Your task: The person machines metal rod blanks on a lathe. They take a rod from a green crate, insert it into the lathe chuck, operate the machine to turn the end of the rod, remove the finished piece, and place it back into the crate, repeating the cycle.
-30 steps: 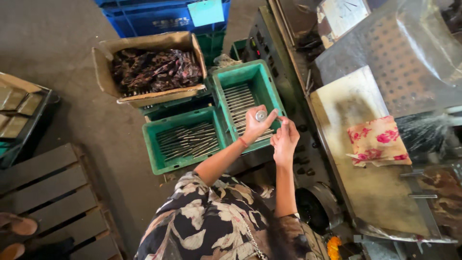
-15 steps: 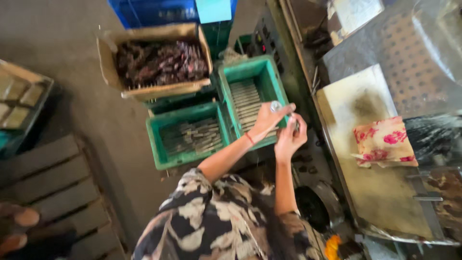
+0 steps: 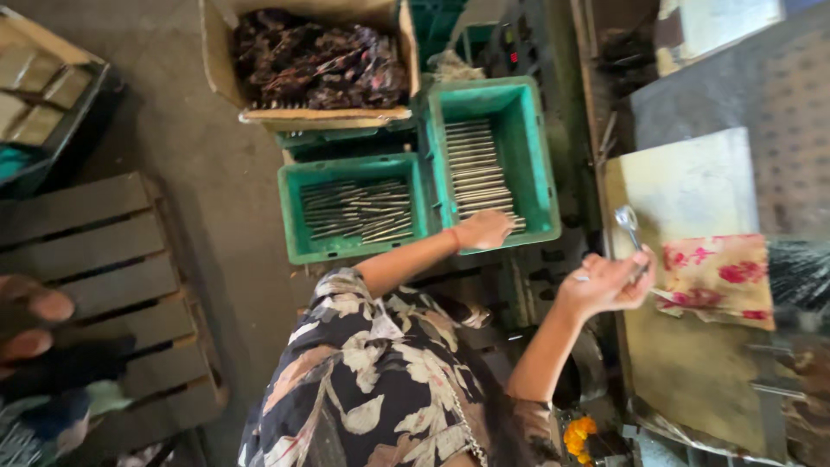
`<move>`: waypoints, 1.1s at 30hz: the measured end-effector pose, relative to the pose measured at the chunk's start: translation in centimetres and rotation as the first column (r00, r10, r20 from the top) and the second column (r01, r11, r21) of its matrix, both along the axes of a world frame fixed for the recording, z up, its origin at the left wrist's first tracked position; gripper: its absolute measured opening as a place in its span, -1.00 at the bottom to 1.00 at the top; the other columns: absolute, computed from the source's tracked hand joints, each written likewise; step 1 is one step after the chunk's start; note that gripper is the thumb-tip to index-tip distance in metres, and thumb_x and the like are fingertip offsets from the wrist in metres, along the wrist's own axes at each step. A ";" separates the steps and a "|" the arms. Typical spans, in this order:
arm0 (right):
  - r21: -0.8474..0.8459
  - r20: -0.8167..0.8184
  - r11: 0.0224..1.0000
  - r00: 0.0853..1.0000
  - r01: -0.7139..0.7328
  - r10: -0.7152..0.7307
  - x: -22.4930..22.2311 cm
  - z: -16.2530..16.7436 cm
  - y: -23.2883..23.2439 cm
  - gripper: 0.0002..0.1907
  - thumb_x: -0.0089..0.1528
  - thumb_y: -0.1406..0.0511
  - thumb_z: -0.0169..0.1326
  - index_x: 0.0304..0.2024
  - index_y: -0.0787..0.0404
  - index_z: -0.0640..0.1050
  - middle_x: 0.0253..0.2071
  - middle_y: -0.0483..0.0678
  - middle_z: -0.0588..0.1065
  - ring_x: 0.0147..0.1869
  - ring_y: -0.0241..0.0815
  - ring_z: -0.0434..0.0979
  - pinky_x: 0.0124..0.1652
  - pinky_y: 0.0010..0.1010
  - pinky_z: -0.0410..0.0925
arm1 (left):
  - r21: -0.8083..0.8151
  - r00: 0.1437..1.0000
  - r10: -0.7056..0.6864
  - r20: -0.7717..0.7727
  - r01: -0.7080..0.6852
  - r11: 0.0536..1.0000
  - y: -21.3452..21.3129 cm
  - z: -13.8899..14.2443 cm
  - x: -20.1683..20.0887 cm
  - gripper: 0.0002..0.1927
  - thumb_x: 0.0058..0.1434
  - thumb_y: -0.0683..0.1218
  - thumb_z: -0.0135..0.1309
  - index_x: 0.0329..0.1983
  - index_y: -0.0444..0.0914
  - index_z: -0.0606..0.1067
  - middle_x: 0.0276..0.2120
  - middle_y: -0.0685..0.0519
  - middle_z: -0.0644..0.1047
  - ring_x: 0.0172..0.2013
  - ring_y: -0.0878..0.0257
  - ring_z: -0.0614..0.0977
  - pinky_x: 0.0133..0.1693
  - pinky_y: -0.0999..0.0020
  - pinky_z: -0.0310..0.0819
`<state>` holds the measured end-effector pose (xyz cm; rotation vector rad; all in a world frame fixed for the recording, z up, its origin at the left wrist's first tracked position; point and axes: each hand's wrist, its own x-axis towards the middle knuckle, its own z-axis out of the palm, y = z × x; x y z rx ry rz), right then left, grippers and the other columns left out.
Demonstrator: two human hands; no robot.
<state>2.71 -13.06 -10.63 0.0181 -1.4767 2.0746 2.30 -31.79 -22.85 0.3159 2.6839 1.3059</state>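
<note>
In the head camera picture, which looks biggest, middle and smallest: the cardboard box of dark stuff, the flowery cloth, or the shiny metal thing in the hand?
1. Cardboard box, the largest, though cut off at the top edge.
2. Flowery cloth.
3. Shiny metal piece held in the right hand, by far the smallest.

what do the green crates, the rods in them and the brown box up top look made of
Green crates: likely moulded plastic, going by the even colour and thick rims. Rods, where the left hand reaches: apparently bare metal, grey with a dull shine. Brown box: seemingly cardboard, matte with bent flaps.
</note>
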 end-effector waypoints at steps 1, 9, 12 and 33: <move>0.108 0.016 0.993 0.998 0.054 -0.056 0.7 -0.6 0.5 -0.77 0.45 0.24 0.14 0.07 0.24 0.53 -0.52 -0.20 0.28 -0.61 -0.39 0.13 -0.57 -0.53 0.06 | 0.086 0.999 -0.020 -0.040 0.023 0.996 -1.5 0.1 0.4 -0.70 0.33 -0.01 -0.09 -0.20 -0.28 0.58 -0.30 -0.24 0.64 -0.21 -0.23 0.65 -0.14 -0.08 0.48; 0.041 0.230 0.996 0.969 0.081 -0.089 6.3 -4.6 4.3 -0.71 0.40 0.23 0.24 0.00 0.31 0.50 -0.43 -0.11 0.40 -0.62 -0.44 0.09 -0.59 -0.54 0.05 | 0.092 0.724 0.496 0.480 -0.604 0.792 -18.0 -6.4 10.1 -0.49 0.44 0.08 -0.18 -0.29 -0.40 0.60 -0.39 -0.17 0.67 -0.34 0.03 0.70 -0.18 0.11 0.57; 0.123 0.266 0.991 0.961 0.048 -0.080 8.1 -5.6 4.2 -0.71 0.43 0.23 0.23 0.01 0.34 0.51 -0.42 -0.12 0.39 -0.59 -0.44 0.10 -0.56 -0.54 0.05 | -0.319 0.719 0.343 0.604 -0.176 0.931 -18.7 -10.0 12.8 -0.39 0.25 0.22 -0.02 0.12 -0.32 0.58 0.12 -0.28 0.55 0.18 -0.10 0.57 0.19 0.03 0.42; 0.176 0.388 0.984 0.920 -0.019 -0.051 11.0 -5.9 2.4 -0.80 0.44 0.34 0.10 0.04 0.36 0.52 -0.60 -0.25 0.25 -0.60 -0.49 0.10 -0.52 -0.54 0.07 | -0.346 0.827 0.262 0.498 -0.088 0.934 -16.7 -10.4 9.9 -0.61 0.33 0.05 -0.06 -0.16 -0.32 0.64 -0.09 -0.33 0.61 -0.05 -0.23 0.65 0.00 -0.05 0.51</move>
